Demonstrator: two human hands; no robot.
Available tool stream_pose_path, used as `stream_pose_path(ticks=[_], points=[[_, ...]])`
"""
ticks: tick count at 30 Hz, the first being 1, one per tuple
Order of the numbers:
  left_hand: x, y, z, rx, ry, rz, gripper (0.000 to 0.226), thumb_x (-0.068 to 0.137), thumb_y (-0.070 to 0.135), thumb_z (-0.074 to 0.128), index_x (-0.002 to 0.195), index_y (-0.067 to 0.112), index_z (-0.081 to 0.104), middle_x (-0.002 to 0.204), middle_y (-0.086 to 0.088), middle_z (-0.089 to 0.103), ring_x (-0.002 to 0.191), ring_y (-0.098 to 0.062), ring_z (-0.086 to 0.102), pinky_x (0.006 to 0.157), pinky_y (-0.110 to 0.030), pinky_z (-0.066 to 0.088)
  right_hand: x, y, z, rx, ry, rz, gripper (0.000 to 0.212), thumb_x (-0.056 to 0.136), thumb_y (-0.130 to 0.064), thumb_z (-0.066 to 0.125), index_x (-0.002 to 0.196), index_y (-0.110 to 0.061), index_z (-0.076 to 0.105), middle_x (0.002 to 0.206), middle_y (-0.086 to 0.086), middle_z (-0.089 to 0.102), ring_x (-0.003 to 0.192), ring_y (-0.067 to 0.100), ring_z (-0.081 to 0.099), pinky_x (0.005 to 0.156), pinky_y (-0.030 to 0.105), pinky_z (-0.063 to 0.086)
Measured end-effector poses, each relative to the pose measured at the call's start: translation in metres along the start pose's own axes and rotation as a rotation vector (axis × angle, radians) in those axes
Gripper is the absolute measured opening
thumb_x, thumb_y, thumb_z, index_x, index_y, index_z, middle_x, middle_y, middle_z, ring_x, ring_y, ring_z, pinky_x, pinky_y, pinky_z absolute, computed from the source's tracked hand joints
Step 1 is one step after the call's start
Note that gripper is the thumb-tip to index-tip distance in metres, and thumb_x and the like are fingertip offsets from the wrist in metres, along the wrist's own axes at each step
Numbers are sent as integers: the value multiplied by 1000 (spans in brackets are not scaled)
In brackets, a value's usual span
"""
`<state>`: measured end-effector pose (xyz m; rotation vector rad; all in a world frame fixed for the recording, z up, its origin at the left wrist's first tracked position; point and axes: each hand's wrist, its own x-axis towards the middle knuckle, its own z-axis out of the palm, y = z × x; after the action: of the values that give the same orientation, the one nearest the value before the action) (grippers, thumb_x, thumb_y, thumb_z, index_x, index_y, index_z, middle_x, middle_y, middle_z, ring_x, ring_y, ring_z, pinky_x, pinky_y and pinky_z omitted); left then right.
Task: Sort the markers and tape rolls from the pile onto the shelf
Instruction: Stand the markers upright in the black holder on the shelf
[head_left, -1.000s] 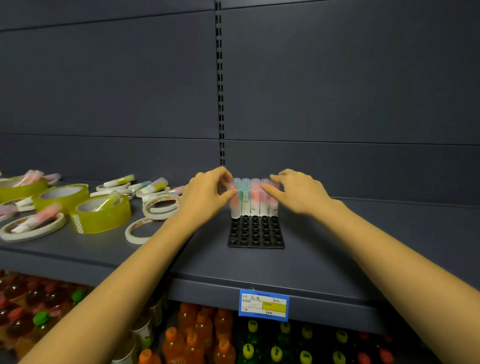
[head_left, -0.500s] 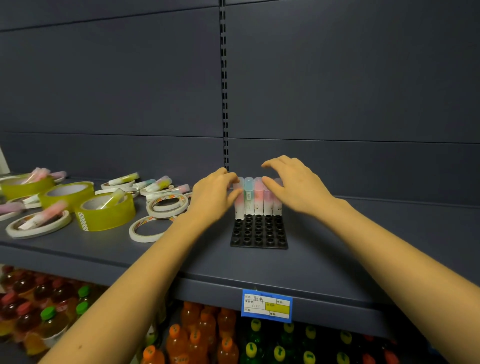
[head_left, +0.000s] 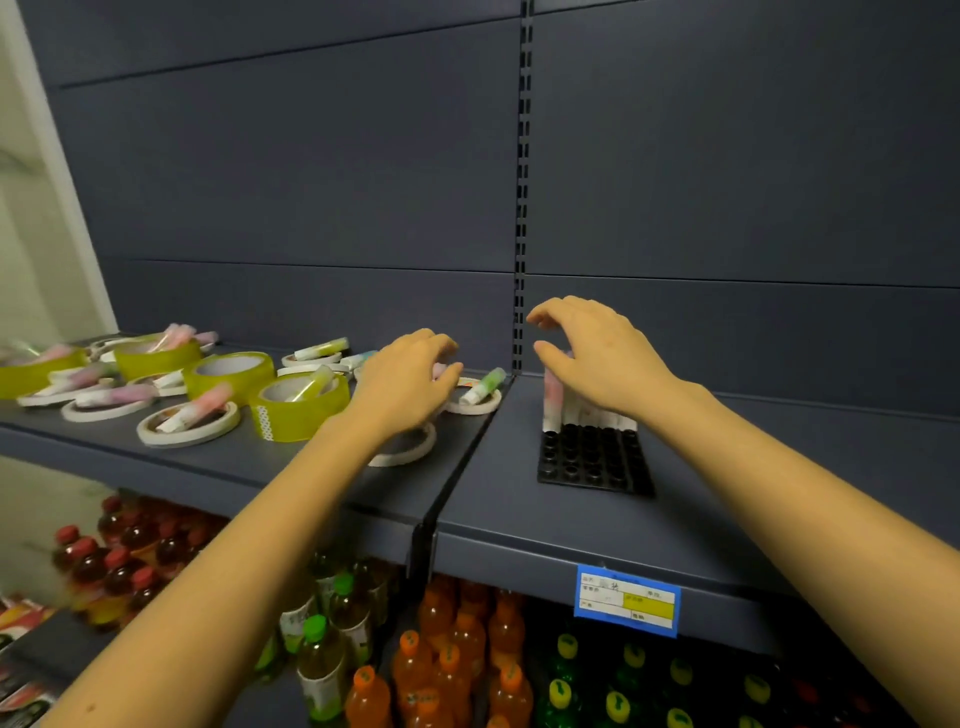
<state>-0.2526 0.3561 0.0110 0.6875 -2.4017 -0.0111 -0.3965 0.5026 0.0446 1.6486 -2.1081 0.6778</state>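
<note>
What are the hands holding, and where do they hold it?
The right hand holds nothing; it hovers open over the markers in the black rack. The left hand curls over the tape rolls; whether it grips anything cannot be told.

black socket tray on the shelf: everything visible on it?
The black tray is flat, glossy plastic by its look, with a grid of round sockets. It lies on the right shelf section. Only its back row holds upright markers; the other sockets are empty. The right hand arches over those markers, off the tray.
</note>
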Motion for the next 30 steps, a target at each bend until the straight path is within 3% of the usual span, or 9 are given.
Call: stream_pose_path(ticks=[5,6,7,12,16,22,25,28,30], points=[[-6,-36,-18,49,61,-81,30,94,35,47,112,16,61,111,-2,63,97,-21,58,72,-29,42,12,-21,15,4,-52,9,30,96,-26,46,124,-21,54,127,-3,56,115,18,52,90,37,47],[-5,-71,-32,61,67,-94,29,94,35,47,110,16,63,110,-2,64,96,-21,59,71,-29,42,30,-48,32,3,-55,7,29,96,-26,46,123,-21,55,126,-3,57,114,18,53,90,37,47],[-4,-104,-46,82,65,-104,28,93,34,47,109,17,63,110,-2,65,95,-22,59,72,-30,43,49,-73,47,5,-56,26,29,95,-26,46,122,-21,56,124,-3,57,112,19,54,88,36,48],[-6,-144,-56,58,68,-139,24,92,31,49,105,19,66,105,1,67,97,-23,60,72,-31,45,65,-97,70,9,-129,69,25,94,-28,47,115,-22,60,116,0,63,102,22,59,81,34,49],[-4,-201,-69,45,13,-119,25,93,29,48,106,17,66,105,-3,68,96,-24,61,80,-40,52,87,-141,101,61,-145,148,24,94,-32,48,110,-23,63,113,5,65,101,27,59,76,34,46],[-9,-258,-74,22,-13,-135,23,92,27,50,100,16,68,101,-5,70,90,-25,62,76,-39,51,112,-184,138,56,-212,324,31,91,-45,49,103,-20,64,109,6,63,104,31,56,93,50,44],[-11,-276,-74,30,-4,-133,24,93,30,50,100,15,68,97,-4,70,86,-22,62,71,-34,47,126,-192,151,-3,-227,374,45,90,-52,48,113,-16,59,117,10,61,110,32,54,82,35,41],[-15,-288,-73,26,25,-134,25,93,31,51,95,15,69,88,-4,70,79,-19,58,71,-33,44,136,-198,165,-119,-197,407,52,88,-55,50,121,-14,50,120,9,58,113,31,54,72,36,30],[-20,-293,-72,24,17,-145,24,92,33,51,89,16,68,81,-3,67,81,-19,55,68,-33,43,142,-202,174,-188,-184,414,51,85,-50,56,119,-14,47,118,8,59,110,30,55,71,36,31]])
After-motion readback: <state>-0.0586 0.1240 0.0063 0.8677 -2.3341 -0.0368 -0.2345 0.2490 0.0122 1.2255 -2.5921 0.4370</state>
